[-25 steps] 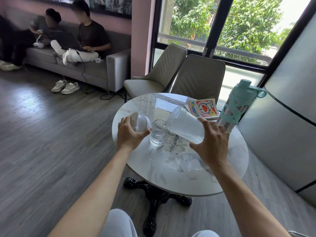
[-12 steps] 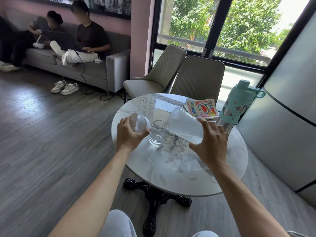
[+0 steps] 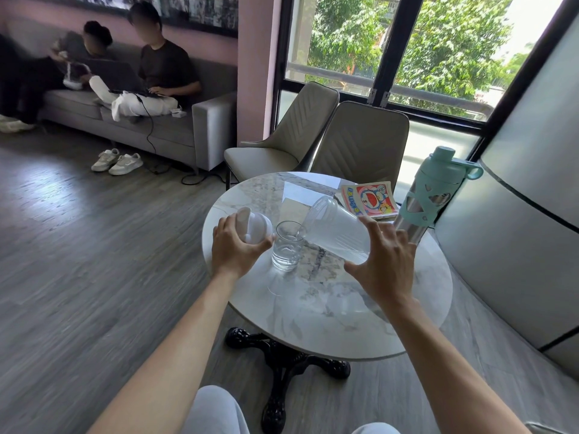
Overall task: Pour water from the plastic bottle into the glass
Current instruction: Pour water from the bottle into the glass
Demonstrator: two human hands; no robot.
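Note:
A clear plastic bottle (image 3: 332, 231), wide-mouthed and cup-shaped, is tilted steeply to the left with its open mouth over the glass. My right hand (image 3: 387, 258) grips its base end. A thin stream of water runs from its lower lip into the short clear glass (image 3: 286, 245), which stands upright on the round marble table (image 3: 313, 305) and holds some water. My left hand (image 3: 238, 242) holds a white domed lid (image 3: 255, 228) just left of the glass, almost touching it.
A mint-green sports bottle (image 3: 434, 191) stands at the table's right rim, behind my right hand. A cartoon booklet (image 3: 369, 198) lies at the far side. Two beige chairs (image 3: 360, 142) stand beyond the table. Two people sit on a grey sofa (image 3: 175, 126) far left.
The bottle has tipped slightly further toward the glass. Both hands stay in nearly the same places.

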